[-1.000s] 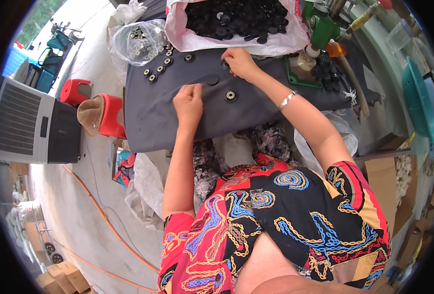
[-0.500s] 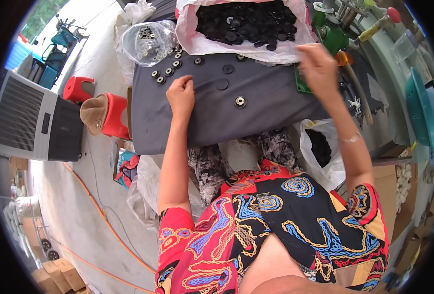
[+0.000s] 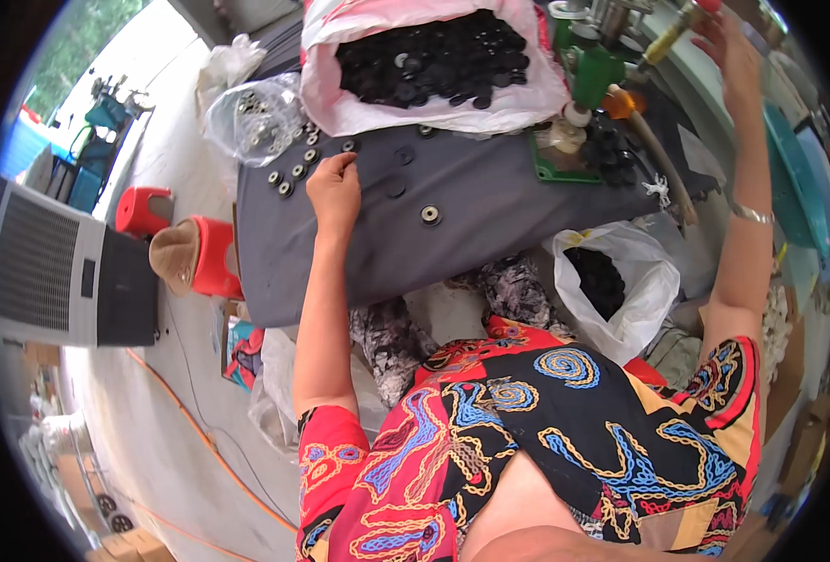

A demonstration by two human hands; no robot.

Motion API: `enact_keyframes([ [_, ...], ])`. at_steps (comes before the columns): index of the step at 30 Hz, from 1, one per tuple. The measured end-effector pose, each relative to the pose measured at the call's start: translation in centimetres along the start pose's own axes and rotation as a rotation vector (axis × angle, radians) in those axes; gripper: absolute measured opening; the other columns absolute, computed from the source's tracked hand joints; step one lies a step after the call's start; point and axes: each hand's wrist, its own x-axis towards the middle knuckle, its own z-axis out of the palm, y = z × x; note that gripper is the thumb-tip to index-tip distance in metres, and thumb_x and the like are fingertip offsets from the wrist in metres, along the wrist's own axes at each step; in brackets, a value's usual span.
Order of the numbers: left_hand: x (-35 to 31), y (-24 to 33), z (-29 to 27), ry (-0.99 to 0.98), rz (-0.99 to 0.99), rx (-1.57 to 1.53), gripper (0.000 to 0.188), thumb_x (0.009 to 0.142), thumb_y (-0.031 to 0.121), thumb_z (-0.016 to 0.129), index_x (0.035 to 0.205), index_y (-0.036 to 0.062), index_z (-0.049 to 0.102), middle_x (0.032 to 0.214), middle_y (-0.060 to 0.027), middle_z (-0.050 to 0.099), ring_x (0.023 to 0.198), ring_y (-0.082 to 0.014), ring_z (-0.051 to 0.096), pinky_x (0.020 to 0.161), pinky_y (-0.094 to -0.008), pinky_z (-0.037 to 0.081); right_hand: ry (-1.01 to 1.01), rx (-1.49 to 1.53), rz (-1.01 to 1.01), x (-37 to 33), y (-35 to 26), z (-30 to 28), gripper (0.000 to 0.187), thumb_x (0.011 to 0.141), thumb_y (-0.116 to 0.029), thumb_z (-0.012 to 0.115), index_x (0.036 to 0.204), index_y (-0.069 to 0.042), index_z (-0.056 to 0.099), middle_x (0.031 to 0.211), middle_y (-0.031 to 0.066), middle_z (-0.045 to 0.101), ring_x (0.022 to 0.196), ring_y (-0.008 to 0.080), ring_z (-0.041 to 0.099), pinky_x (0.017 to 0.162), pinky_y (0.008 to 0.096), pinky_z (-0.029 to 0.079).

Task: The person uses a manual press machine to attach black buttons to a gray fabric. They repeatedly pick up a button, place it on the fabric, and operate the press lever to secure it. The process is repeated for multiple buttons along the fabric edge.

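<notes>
My left hand [image 3: 334, 192] hangs over the grey cloth of the table [image 3: 340, 258]. Its fingers are pinched together; what is between them, if anything, is hidden. Just beyond the fingertips lies a small black wheel with a metal centre [image 3: 349, 146], and several like it [image 3: 299, 171] sit to the left. Another wheel [image 3: 431, 215] rests alone at the middle, with a plain black disc [image 3: 394, 187] nearby. At the far right my right hand [image 3: 731, 51] is raised beside a red-knobbed lever [image 3: 666, 43] on a green hand press [image 3: 594, 77], its fingers apart near the knob.
A white sack of black discs [image 3: 326, 108] stands at the table's back, beside a clear bag of metal parts [image 3: 246, 126]. An open white bag [image 3: 644, 314] with black pieces is below the right edge. Red stools [image 3: 216, 258] stand left, near an air cooler [image 3: 50, 262].
My right hand has moved up and right, from above the table to the lever's red knob. My left hand stays low over the cloth, fingers still together. The whole view has shifted somewhat.
</notes>
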Motion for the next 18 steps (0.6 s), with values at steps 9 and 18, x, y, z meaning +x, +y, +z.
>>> enact_keyframes([
  [9, 7.5, 4.1, 6.4, -0.049, 0.305, 0.108, 0.019, 0.079, 0.003, 0.059, 0.092, 0.0022, 0.073, 0.090, -0.0161, 0.070, 0.081, -0.0335, 0.067, 0.076, -0.0385, 0.053, 0.124, 0.006, -0.371, 2.7, -2.2, 4.7, 0.038, 0.101, -0.039, 0.048, 0.104, -0.005, 0.066, 0.078, 0.0028, 0.062, 0.062, 0.0080, 0.055, 0.054, 0.0225, 0.044],
  [18, 11.4, 2.0, 13.3, -0.428, 0.379, 0.457, 0.024, 0.075, 0.015, 0.062, 0.095, 0.0110, 0.075, 0.092, -0.0162, 0.070, 0.084, -0.0336, 0.068, 0.078, -0.0417, 0.054, 0.101, 0.092, -0.291, 4.5, -1.3, 3.9, 0.033, 0.100, -0.028, 0.049, 0.088, -0.003, 0.067, 0.056, -0.0006, 0.052, 0.045, 0.0063, 0.045, 0.042, 0.0206, 0.036],
])
